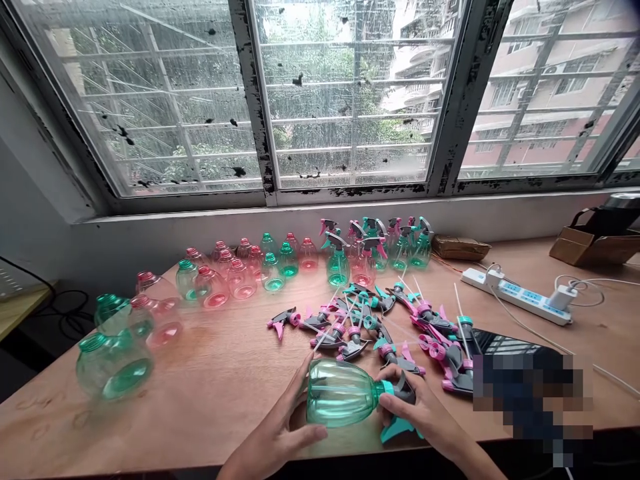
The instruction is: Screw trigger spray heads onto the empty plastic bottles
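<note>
A clear green spray bottle (343, 393) lies sideways in front of me, its base to the left and its grey-and-teal trigger head to the right. My right hand (417, 403) is closed around the teal collar and the head. At the base, my left hand (283, 417) cups the bottle between thumb and fingers; some fingertips are hidden behind it. Just beyond lies a pile of loose trigger heads (353, 327) in pink, teal and grey, with thin white tubes. One pink-and-grey trigger head (284, 323) sits apart at the pile's left.
Green and pink bottles without heads (115, 367) stand along the left and back of the wooden table (215, 400). Several bottles with heads (339, 260) stand by the wall. A power strip (520, 297), a dark flat device (520, 350) and a cardboard box (593, 237) are on the right.
</note>
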Motion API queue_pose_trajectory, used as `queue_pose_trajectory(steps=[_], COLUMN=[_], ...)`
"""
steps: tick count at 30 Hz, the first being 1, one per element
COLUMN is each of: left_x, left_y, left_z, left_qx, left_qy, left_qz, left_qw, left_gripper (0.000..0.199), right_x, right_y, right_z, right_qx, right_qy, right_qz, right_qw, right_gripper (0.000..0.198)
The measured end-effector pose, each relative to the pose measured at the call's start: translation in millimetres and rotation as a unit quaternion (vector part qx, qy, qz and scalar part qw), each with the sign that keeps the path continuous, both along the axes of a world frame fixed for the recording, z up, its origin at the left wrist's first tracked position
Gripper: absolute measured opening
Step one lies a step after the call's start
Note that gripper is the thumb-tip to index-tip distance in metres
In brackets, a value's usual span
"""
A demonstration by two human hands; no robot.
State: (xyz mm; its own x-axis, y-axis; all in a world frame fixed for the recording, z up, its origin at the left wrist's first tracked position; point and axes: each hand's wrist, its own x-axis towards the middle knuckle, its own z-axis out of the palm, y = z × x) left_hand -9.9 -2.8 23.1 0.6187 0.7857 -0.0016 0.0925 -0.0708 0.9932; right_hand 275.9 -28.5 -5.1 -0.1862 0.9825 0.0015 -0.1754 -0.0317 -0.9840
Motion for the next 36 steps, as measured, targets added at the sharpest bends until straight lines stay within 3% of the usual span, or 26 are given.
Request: queue_pose_trajectory(steps=[8, 14, 24, 30, 36], left_x=[3.2, 0.4, 3.6, 2.9, 3.8], left_y=[-0.5, 1.9, -2.3, -0.5, 0.0], left_z=[-0.9, -4.2, 0.5, 1.3, -1.6], left_qx=[-0.014, -0.014, 0.013, -0.001, 0.009], left_qy=[-0.009, -0.004, 0.029, 0.022, 0.012], left_qz=[0.013, 0.003, 0.033, 0.015, 0.018], left_qw=[1.000, 1.000, 0.999, 1.000, 1.000], left_gripper=[0.107, 0.091, 0.104, 0.092, 0.097], right_x=[-0.8, -1.4, -1.5, -2.0, -2.1], right_y=[1.1, 0.7, 0.4, 1.6, 1.5], right_z=[-1.6, 0.8, -0.1, 3.5, 1.7], right_qx=[0.004, 0.005, 0.006, 0.004, 0.007], right_qy=[0.006, 0.011, 0.009, 0.014, 0.014], right_qz=[0.000, 0.008, 0.015, 0.019, 0.012], right_qw=[1.000, 1.000, 1.000, 1.000, 1.000], right_gripper=[0.033, 0.033, 0.035, 0.036, 0.035])
